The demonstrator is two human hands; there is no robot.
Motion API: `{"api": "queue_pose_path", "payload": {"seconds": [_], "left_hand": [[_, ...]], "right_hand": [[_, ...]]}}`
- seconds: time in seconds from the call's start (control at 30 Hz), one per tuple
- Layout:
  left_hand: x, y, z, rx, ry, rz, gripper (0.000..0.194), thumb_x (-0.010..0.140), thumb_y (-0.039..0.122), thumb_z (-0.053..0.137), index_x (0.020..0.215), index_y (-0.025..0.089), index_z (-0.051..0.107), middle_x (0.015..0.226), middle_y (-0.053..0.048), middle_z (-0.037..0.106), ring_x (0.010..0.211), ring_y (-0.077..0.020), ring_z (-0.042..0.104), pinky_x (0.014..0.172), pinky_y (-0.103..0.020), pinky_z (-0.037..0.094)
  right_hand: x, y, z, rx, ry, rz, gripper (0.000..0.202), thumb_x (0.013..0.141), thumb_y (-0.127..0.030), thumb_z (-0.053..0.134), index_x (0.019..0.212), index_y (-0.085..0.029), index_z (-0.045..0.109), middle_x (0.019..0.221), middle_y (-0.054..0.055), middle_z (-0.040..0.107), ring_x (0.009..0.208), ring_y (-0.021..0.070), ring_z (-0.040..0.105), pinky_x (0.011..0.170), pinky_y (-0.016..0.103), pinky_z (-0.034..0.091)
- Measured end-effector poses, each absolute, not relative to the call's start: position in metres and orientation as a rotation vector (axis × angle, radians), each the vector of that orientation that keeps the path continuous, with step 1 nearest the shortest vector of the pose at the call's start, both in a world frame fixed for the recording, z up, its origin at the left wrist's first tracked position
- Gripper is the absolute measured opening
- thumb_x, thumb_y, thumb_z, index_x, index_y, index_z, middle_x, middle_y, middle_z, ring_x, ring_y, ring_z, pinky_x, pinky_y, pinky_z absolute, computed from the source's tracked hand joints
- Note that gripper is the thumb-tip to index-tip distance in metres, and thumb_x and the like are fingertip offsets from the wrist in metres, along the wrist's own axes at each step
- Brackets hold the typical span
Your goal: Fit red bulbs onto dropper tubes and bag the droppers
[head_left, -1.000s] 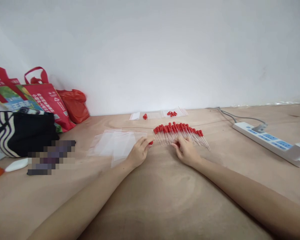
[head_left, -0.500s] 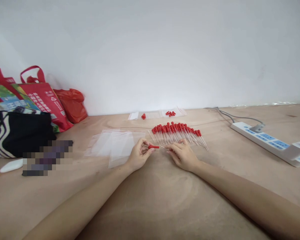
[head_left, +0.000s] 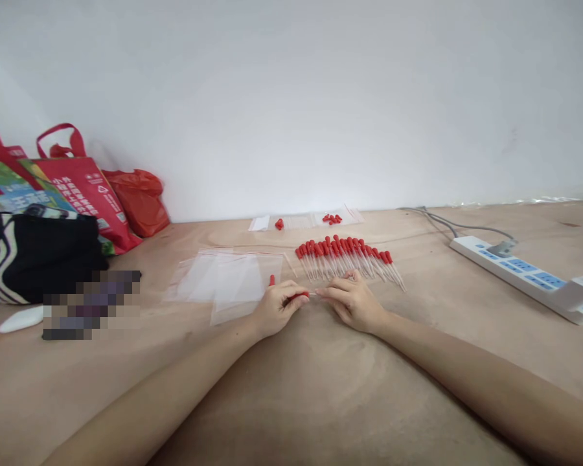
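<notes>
My left hand (head_left: pixel 278 309) is closed, pinching a red rubber dropper bulb (head_left: pixel 301 295) between thumb and fingers. My right hand (head_left: pixel 352 303) grips a thin clear dropper tube (head_left: pixel 313 294), mostly hidden by the fingers. The tube's end meets the bulb's mouth; how deep it sits inside I cannot tell. A second red bulb (head_left: pixel 272 279) shows just beyond my left knuckles. Past my right hand lies a fanned row of several droppers (head_left: pixel 342 254), clear tubes toward me and red bulbs away. One bare tube (head_left: pixel 290 265) lies left of that row.
Clear zip bags (head_left: pixel 218 278) lie left of my hands. Near the wall, loose red bulbs (head_left: pixel 332 219) rest on another bag. A power strip (head_left: pixel 519 268) with cables stands at right. Shopping bags (head_left: pixel 92 194), a red plastic bag (head_left: pixel 140 200) and dark striped fabric (head_left: pixel 53 255) fill the left.
My left hand has shifted slightly toward me and rolled over, covering more of the bulb. The two hands are closer together. The second bulb now shows behind the left hand.
</notes>
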State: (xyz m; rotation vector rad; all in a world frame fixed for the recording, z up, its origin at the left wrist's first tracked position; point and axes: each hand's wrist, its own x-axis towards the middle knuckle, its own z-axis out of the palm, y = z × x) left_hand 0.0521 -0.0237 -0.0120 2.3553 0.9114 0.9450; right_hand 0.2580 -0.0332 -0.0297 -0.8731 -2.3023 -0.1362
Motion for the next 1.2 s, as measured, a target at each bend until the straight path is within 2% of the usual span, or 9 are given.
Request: {"api": "queue_pose_path", "payload": {"seconds": [0.2, 0.6, 0.97, 1.2], "left_hand": [[0.053, -0.025, -0.015, 2.589, 0.854, 1.008, 0.022, 0.085, 0.026, 0.043, 0.081, 0.015, 0.062, 0.071, -0.004, 0.059, 0.065, -0.0130, 0.055, 0.063, -0.025, 0.043], [0.054, -0.025, -0.018, 2.849, 0.834, 1.045, 0.022, 0.087, 0.024, 0.040, 0.077, 0.015, 0.058, 0.068, -0.003, 0.059, 0.062, -0.0127, 0.051, 0.069, -0.028, 0.039], [0.057, -0.029, -0.016, 2.966, 0.689, 1.059, 0.016, 0.084, 0.018, 0.041, 0.075, 0.015, 0.054, 0.068, -0.002, 0.059, 0.064, -0.0124, 0.049, 0.074, -0.030, 0.038], [0.057, -0.028, -0.015, 3.014, 0.659, 1.089, 0.016, 0.085, 0.018, 0.042, 0.074, 0.014, 0.054, 0.065, -0.001, 0.059, 0.059, -0.0106, 0.048, 0.078, -0.031, 0.039]], "right_hand": [[0.260, -0.030, -0.031, -0.851, -2.318, -0.171, 0.034, 0.078, -0.008, 0.039, 0.099, -0.025, 0.060, 0.081, 0.001, 0.061, 0.071, 0.0115, 0.051, 0.073, 0.032, 0.025], [0.251, -0.036, -0.028, -0.825, -2.273, -0.357, 0.031, 0.075, -0.007, 0.038, 0.089, -0.019, 0.063, 0.071, 0.002, 0.058, 0.060, 0.0117, 0.043, 0.064, 0.030, 0.021], [0.242, -0.041, -0.027, -0.788, -2.278, -0.196, 0.024, 0.076, -0.009, 0.040, 0.080, -0.017, 0.061, 0.065, 0.001, 0.057, 0.056, 0.0105, 0.042, 0.063, 0.029, 0.020], [0.239, -0.039, -0.029, -0.852, -2.309, -0.022, 0.023, 0.082, -0.016, 0.037, 0.082, -0.015, 0.060, 0.066, 0.003, 0.059, 0.059, 0.0114, 0.046, 0.063, 0.027, 0.022]]}}
